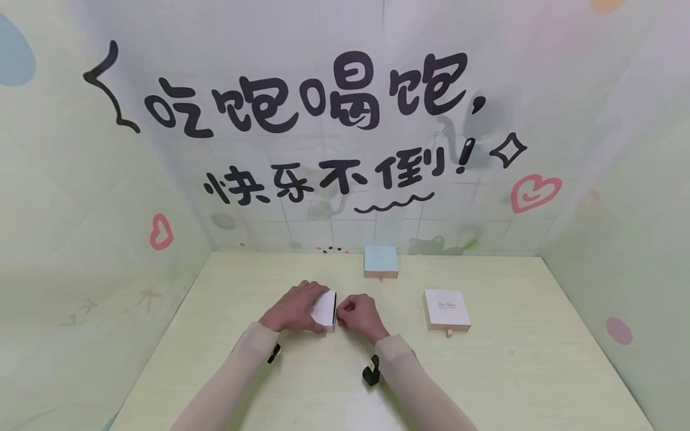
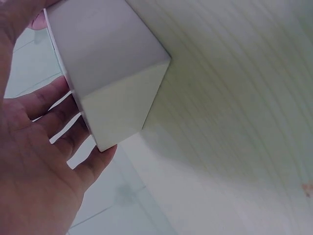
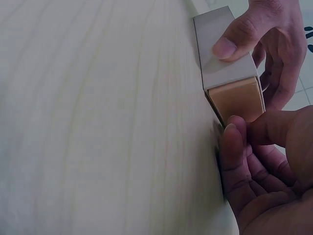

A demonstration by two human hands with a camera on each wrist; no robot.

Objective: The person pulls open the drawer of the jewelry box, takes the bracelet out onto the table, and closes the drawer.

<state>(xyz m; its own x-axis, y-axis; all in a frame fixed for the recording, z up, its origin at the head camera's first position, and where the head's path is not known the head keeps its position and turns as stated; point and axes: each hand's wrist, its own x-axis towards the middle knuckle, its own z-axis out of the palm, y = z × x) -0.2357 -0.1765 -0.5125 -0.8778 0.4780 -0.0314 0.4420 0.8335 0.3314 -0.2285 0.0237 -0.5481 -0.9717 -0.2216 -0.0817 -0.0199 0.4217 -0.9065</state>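
A small white drawer box (image 1: 324, 309) lies on the table, its open end facing right. My left hand (image 1: 300, 305) grips it from the left, thumb on the near side and fingers over the far side. In the left wrist view, the fingers spread along one edge of the white sleeve (image 2: 112, 54). Inside the sleeve's end shows an orange-brown drawer front (image 3: 238, 102). My right hand (image 1: 360, 316) is at that end, its thumb and index fingertip pinched together against the drawer front. The pull tab there is hidden behind the fingertips.
A light blue box (image 1: 381, 260) with a small tab stands near the back wall. To the right lies another white box (image 1: 447, 308) with a pink pull tab (image 1: 449, 333). Printed cloth walls (image 1: 345, 149) enclose the pale wooden table (image 1: 512, 371) at the back and sides.
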